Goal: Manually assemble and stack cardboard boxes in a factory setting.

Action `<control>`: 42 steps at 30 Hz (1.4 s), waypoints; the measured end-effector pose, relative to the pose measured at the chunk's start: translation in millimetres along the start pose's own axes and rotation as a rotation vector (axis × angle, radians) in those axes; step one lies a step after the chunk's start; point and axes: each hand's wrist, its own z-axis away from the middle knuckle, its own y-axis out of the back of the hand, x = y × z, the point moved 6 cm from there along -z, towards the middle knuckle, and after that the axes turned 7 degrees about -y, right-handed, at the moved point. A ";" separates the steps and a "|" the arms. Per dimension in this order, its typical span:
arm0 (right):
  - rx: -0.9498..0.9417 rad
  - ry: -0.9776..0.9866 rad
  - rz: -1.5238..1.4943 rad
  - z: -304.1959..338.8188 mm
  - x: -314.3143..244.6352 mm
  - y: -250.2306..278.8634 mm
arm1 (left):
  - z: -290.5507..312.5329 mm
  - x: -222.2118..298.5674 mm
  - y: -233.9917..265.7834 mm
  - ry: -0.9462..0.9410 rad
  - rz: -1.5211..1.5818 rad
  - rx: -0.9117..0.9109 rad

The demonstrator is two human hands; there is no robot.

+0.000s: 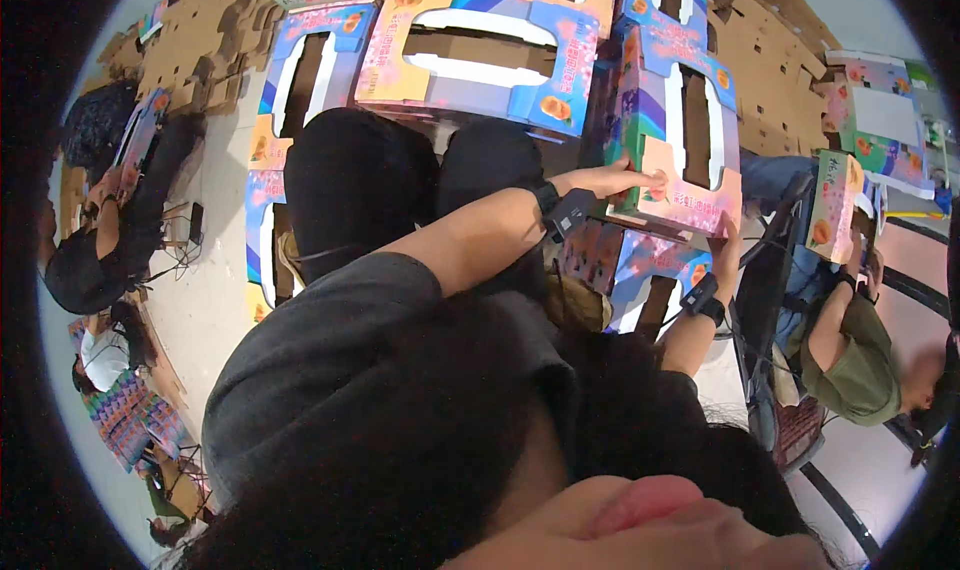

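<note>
A colourful printed carton (690, 196) in pink, blue, green and peach stands to the right of my knees. Its top has a long cut-out opening with white edges. My left hand (612, 179) lies at its near left side, thumb and fingers gripping the edge. At the near right corner, my right hand (729, 247) holds the same carton, its fingers partly hidden. Another carton of this kind (672, 261) shows lower down, between my forearms. A dark band with a small box-shaped device sits on each wrist.
Similar cartons, one of them large (400, 80), stand in front of my knees, with more at the left. Brown cardboard sheets (765, 80) lie at the far right and far left. A person (850, 360) at the right handles a carton (832, 210); other people sit at the left.
</note>
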 end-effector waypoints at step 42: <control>-0.214 0.370 1.816 46.9 44.2 -175.4 | 89.8 209.3 -11.1 -0.774 -0.846 0.738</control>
